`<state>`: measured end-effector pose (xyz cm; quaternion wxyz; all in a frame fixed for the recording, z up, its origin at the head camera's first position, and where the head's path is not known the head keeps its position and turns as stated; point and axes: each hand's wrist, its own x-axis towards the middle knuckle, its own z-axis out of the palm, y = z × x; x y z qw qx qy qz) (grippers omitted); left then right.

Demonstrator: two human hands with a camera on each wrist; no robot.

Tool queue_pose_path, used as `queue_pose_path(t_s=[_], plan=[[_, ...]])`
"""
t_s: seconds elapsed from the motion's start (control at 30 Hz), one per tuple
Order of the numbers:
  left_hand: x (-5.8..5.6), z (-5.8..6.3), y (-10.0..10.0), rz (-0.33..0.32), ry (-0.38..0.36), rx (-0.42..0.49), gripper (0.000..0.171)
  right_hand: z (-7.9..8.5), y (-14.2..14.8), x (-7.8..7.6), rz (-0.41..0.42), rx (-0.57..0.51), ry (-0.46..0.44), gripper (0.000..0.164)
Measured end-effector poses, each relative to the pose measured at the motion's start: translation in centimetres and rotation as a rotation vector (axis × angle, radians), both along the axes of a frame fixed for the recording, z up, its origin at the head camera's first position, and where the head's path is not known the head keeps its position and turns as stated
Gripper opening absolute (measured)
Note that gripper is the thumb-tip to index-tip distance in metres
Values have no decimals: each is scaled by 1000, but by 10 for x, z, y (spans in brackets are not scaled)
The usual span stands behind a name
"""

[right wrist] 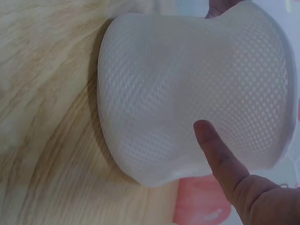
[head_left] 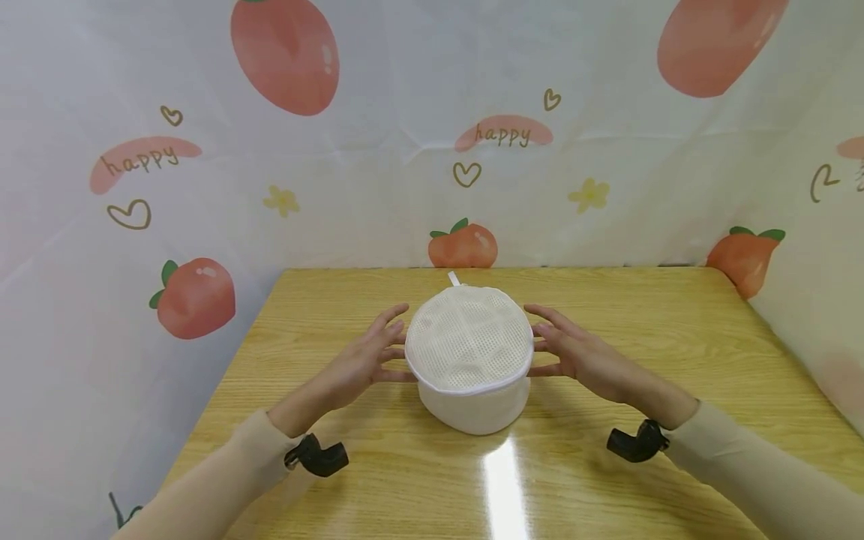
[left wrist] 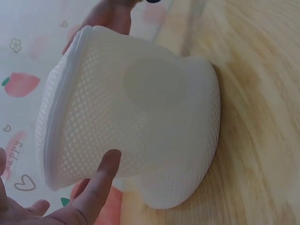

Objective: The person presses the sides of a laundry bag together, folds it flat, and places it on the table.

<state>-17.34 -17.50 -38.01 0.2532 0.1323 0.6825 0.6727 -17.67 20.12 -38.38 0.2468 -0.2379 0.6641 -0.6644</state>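
Note:
A white mesh laundry bag (head_left: 472,341), round and drum-shaped, stands upright on the wooden table. White zipper trim runs around its top edge, and a small loop tab (head_left: 454,279) sticks up at the back. My left hand (head_left: 370,358) is at the bag's left side, fingers spread and mostly straight. On the opposite side, my right hand (head_left: 586,358) mirrors it with spread fingers. Both wrist views show a fingertip against the mesh wall, which dents and sags at mid-height. The far fingertips are partly hidden behind the bag in the head view.
The wooden table (head_left: 324,307) carries a bright light reflection in front of the bag. A white curtain (head_left: 378,150) printed with fruit, hearts and words hangs behind and on both sides. Black camera mounts (head_left: 322,457) sit on both wrists.

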Motion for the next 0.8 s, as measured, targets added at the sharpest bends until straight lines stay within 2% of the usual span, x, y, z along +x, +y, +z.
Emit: queue_pose_path(t_s=[0.23, 0.5, 0.63, 0.8], plan=[[1, -6, 10, -26, -23, 39, 60, -5, -9, 0, 23, 26, -64, 59], [1, -14, 15, -26, -29, 39, 62, -8, -11, 2, 13, 57, -75, 64], [0, -22, 18, -29, -38, 71, 62, -16, -11, 2, 39, 26, -81, 63], [0, -31, 20, -36, -41, 111, 69, -24, -12, 0, 46, -12, -97, 65]])
